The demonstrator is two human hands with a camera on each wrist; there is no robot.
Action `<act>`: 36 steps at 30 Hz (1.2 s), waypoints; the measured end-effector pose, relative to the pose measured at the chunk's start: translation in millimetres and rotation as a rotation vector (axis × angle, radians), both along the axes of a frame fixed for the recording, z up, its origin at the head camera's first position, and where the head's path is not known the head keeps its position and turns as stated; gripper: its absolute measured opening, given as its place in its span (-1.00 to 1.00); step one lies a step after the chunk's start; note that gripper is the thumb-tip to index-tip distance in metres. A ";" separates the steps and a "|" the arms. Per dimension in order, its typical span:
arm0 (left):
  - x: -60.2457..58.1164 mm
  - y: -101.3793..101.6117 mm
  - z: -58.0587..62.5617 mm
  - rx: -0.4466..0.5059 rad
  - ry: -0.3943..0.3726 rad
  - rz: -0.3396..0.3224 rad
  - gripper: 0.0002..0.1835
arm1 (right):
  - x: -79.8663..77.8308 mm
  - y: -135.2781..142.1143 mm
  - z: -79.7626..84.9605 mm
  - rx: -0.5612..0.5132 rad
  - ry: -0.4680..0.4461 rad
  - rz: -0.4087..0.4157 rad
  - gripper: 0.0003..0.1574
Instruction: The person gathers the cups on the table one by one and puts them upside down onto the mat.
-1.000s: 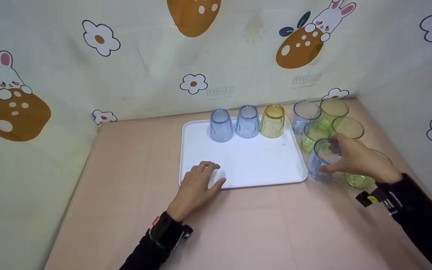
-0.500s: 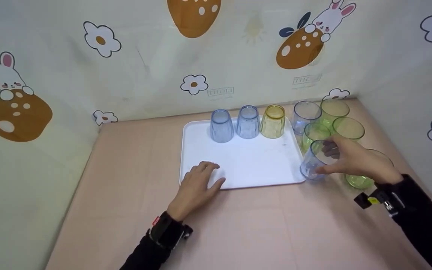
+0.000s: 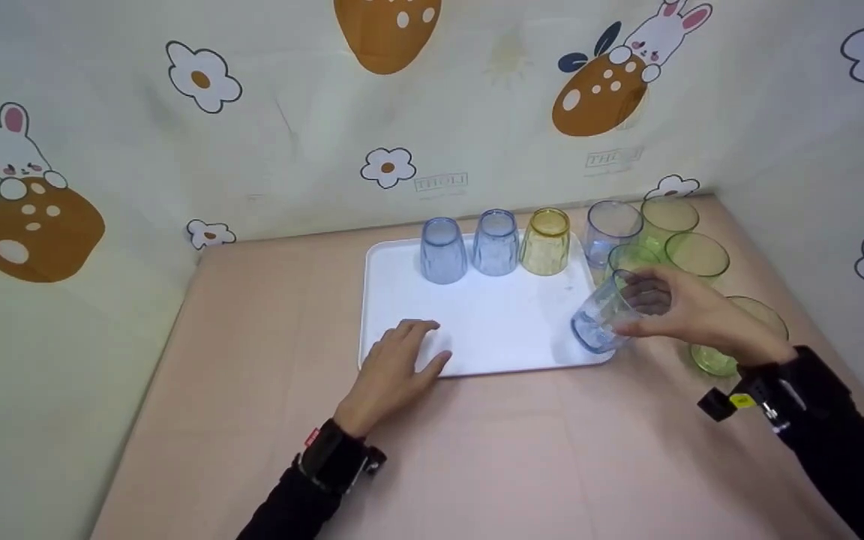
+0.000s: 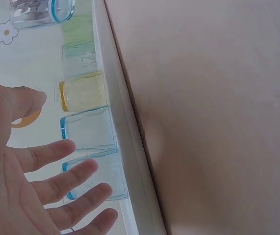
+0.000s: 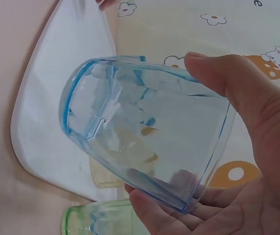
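My right hand (image 3: pixel 683 307) grips a clear blue drinking glass (image 5: pixel 135 127) near its rim, thumb on one side and fingers on the other. The glass tilts, its base toward the left, over the right front corner of the white tray (image 3: pixel 492 322). Over the tray's left front corner, my left hand (image 3: pixel 394 371) has its fingers spread and holds nothing. Two blue glasses (image 3: pixel 443 253) and a yellow glass (image 3: pixel 546 244) stand upside down in a row along the tray's back edge.
Right of the tray, several green glasses (image 3: pixel 698 255) and another blue glass (image 3: pixel 612 225) stand upright on the pink-covered table (image 3: pixel 267 337). A patterned cloth wall (image 3: pixel 282 150) rises behind and on both sides.
My right hand has moved left with the blue glass, from among the green glasses to over the tray, and the glass has tilted more. My left hand has stayed in place.
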State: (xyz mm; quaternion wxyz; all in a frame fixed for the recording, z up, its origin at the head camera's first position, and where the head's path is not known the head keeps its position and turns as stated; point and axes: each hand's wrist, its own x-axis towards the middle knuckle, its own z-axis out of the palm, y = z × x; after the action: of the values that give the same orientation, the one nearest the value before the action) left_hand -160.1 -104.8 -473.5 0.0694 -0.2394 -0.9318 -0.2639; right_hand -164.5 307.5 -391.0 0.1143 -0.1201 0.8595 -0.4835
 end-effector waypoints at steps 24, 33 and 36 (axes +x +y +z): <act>-14.9 12.5 6.4 0.126 -0.035 -0.074 -0.33 | -13.4 -52.9 -31.6 -0.556 -0.124 -0.115 -0.08; -22.9 23.4 13.6 0.287 -0.042 -0.132 -0.34 | -23.8 -75.3 -36.7 -0.856 -0.166 -0.171 -0.14; -26.5 26.9 15.2 0.336 -0.066 -0.131 -0.34 | -27.5 -81.4 -39.8 -0.914 -0.181 -0.196 -0.09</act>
State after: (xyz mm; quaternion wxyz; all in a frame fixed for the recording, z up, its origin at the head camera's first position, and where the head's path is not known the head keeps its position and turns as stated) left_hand -186.6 -77.9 -458.3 0.0603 -0.2759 -0.8587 -0.4276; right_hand -192.0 226.1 -430.7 0.0783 -0.0339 0.5525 -0.8291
